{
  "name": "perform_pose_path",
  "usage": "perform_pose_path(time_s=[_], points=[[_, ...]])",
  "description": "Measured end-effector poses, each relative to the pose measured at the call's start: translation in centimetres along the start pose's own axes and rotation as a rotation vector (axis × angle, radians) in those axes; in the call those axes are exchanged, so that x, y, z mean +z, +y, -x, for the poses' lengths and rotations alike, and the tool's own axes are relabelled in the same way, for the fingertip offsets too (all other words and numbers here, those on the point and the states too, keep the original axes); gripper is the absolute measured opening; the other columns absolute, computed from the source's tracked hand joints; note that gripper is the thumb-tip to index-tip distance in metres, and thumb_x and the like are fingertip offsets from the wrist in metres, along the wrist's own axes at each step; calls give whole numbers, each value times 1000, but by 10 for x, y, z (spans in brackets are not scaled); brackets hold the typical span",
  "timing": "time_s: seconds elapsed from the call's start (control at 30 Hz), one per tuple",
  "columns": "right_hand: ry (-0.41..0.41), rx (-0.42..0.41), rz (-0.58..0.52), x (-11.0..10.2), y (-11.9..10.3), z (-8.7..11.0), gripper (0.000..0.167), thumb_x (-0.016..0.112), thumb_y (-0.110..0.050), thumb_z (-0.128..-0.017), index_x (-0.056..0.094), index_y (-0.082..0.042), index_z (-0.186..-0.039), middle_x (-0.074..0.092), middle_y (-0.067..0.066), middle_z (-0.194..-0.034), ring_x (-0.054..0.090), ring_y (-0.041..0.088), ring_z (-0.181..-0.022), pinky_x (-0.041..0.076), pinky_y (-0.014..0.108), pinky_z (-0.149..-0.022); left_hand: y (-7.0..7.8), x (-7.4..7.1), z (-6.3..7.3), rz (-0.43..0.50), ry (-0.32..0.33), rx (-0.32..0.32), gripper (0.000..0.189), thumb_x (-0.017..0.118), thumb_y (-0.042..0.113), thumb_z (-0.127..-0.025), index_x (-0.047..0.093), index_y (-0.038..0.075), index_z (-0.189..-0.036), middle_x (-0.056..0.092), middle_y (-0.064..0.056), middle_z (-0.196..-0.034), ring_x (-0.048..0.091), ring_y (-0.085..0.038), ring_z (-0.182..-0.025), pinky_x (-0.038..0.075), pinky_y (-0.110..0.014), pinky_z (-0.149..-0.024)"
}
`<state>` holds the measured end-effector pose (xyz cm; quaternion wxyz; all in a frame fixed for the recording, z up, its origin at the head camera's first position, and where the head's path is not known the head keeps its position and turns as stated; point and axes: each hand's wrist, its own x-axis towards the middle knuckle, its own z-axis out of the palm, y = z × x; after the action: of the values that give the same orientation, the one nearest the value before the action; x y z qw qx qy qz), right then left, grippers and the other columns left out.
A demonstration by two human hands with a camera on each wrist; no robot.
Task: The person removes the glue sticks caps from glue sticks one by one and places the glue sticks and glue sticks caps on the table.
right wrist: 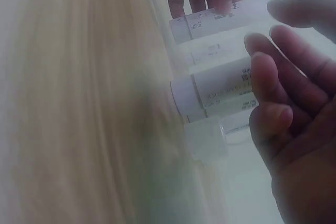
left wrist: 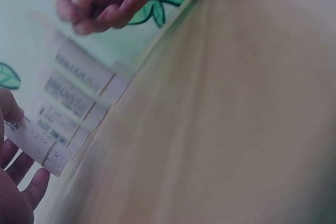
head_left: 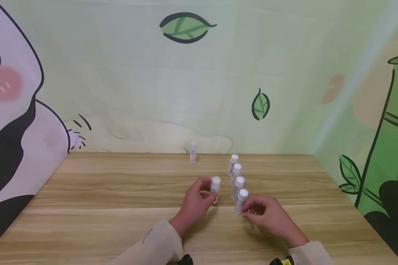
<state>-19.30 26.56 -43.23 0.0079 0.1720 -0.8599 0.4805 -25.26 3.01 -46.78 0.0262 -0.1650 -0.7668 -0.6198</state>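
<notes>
My left hand (head_left: 196, 200) pinches a white glue stick (head_left: 215, 184) upright between thumb and fingers, at or just above the table. In the left wrist view the held stick (left wrist: 35, 142) shows printed lettering. To its right, several similar white glue sticks stand upright in a row running away from me. My right hand (head_left: 270, 215) is beside the nearest one (head_left: 241, 202), fingers loosely bent; whether they touch it is unclear. In the right wrist view that hand (right wrist: 299, 87) has its thumb and fingers apart, with nothing pinched between them.
Another white glue stick (head_left: 193, 152) stands alone at the back edge, left of the row. The wood-grain table (head_left: 119, 191) meets a pale green backdrop (head_left: 136, 92) printed with leaves, a panda and bamboo.
</notes>
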Motion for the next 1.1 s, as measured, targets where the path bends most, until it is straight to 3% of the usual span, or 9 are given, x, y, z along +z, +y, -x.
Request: perform_pose_path(time_s=[0.17,0.43,0.73,1.1], points=[[-13,-21,-25,2,-2,0,16,79,-16,-79,70,-11,-91,66,3,-82,58,6,-68,51,23,-58,6,7,14,35,-63,18,31,69,8,-87,56,9,-116,63,-9,-106,62,-19,-97,56,-24,-79],[-6,-39,-55,7,-7,0,22,78,-17,-80,70,-7,-98,71,10,-90,60,5,-70,53,23,-60,12,13,24,63,-122,54,32,70,6,-85,58,12,-114,64,-4,-106,61,-16,-101,56,-25,-84],[69,-29,-51,11,-15,1,30,81,-19,-78,70,-9,-104,72,10,-92,57,5,-69,49,22,-56,18,17,37,102,-213,48,30,71,10,-85,59,11,-113,64,-4,-105,59,-12,-99,55,-26,-83],[130,12,-23,15,-19,2,28,83,-25,-75,71,-13,-97,61,-1,-73,52,5,-63,44,21,-52,19,23,43,112,-264,86,28,73,11,-85,61,15,-109,65,-3,-104,60,-9,-96,56,-25,-81]])
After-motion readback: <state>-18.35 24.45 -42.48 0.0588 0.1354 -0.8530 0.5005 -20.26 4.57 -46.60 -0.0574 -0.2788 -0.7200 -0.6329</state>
